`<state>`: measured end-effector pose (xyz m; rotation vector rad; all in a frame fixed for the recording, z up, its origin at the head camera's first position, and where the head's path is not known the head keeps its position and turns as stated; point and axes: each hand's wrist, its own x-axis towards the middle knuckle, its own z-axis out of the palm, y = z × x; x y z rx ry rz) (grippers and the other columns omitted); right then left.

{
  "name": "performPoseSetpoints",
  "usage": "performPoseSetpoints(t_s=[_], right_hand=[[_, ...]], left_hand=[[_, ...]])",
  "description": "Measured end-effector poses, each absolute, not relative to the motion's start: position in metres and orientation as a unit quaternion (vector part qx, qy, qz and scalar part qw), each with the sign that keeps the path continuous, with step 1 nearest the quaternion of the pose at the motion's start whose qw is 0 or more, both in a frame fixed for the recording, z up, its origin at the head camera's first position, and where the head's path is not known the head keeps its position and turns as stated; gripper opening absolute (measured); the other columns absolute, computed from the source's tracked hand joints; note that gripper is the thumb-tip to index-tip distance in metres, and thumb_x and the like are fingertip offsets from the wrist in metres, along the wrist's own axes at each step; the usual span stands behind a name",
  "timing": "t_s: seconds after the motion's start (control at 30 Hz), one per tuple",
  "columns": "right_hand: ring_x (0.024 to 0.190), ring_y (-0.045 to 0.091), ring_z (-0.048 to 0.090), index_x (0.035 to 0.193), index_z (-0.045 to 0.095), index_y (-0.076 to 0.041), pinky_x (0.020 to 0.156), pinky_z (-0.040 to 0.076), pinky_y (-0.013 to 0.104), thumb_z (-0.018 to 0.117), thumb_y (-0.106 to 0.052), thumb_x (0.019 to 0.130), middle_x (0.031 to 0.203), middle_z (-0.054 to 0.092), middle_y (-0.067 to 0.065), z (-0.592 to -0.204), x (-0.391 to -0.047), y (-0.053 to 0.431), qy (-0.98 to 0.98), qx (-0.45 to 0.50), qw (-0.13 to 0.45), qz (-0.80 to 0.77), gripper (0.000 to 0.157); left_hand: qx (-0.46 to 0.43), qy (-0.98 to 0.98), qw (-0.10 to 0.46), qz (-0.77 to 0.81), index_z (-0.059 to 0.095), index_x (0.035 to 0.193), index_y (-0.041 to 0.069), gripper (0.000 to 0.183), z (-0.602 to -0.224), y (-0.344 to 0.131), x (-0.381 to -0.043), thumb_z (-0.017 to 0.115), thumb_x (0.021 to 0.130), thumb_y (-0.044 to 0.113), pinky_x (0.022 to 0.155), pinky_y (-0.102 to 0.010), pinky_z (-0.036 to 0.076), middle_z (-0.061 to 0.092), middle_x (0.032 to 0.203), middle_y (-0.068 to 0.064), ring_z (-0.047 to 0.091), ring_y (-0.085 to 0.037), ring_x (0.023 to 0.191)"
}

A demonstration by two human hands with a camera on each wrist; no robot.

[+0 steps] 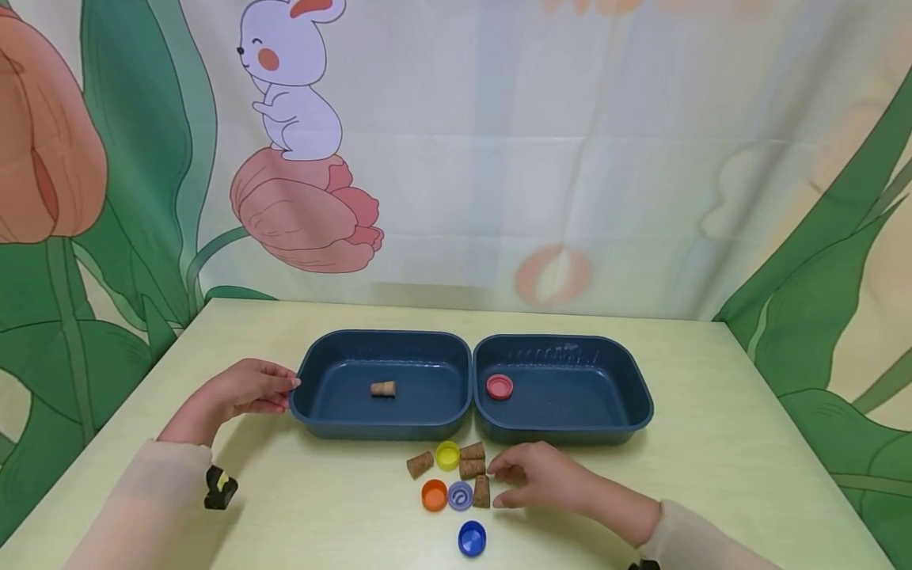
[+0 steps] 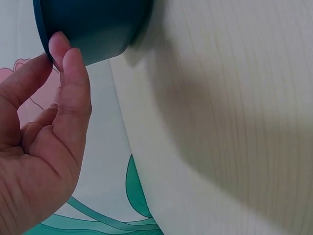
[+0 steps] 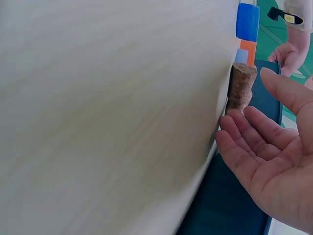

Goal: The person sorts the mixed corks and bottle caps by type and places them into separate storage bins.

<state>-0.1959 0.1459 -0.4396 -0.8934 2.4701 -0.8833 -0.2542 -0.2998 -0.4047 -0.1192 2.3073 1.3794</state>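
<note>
At the left end of the left dark blue tray (image 1: 381,431), my left hand (image 1: 252,388) pinches the rim between thumb and fingers, also visible in the left wrist view. My right hand (image 1: 545,477) is just right of a small group of corks and caps, thumb and fingers parted with nothing between them. Closest to its fingertips stands a tapered cork (image 1: 481,492); two more corks (image 1: 472,469) lie just behind it. In the right wrist view the nearest cork (image 3: 242,83) shows between the thumb and fingers.
Another cork (image 1: 420,465), a yellow cap (image 1: 447,455), an orange cap (image 1: 434,495), a lilac cap (image 1: 460,496) and a blue cap (image 1: 472,539) lie in front. One cork (image 1: 383,389) is inside the left tray; a red cap (image 1: 499,387) is inside the right tray (image 1: 563,435).
</note>
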Motion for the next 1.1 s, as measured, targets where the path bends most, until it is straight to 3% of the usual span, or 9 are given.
performPoseSetpoints(t_s=[0.43,1.1], right_hand=[[0.085,0.005,0.061,0.106,0.072,-0.006,0.078,0.054,0.019,0.082,-0.019,0.079,0.099,0.073,0.002,-0.443,-0.197,0.138,0.885,-0.323,0.166,-0.291,0.032],[0.082,0.007,0.059,0.101,0.073,-0.008,0.076,0.053,0.021,0.082,-0.016,0.078,0.094,0.073,0.001,-0.440,-0.193,0.134,0.889,-0.318,0.155,-0.289,0.027]], left_hand=[[-0.051,0.837,0.223,0.496,0.053,0.123,-0.013,0.038,-0.403,-0.298,-0.254,0.056,0.101,0.018,0.072,-0.024,0.060,0.066,0.075,0.003,0.064,-0.009,0.070],[-0.056,0.836,0.224,0.498,0.052,0.125,-0.013,0.039,-0.405,-0.298,-0.254,0.056,0.101,0.018,0.072,-0.023,0.060,0.066,0.077,0.002,0.064,-0.009,0.070]])
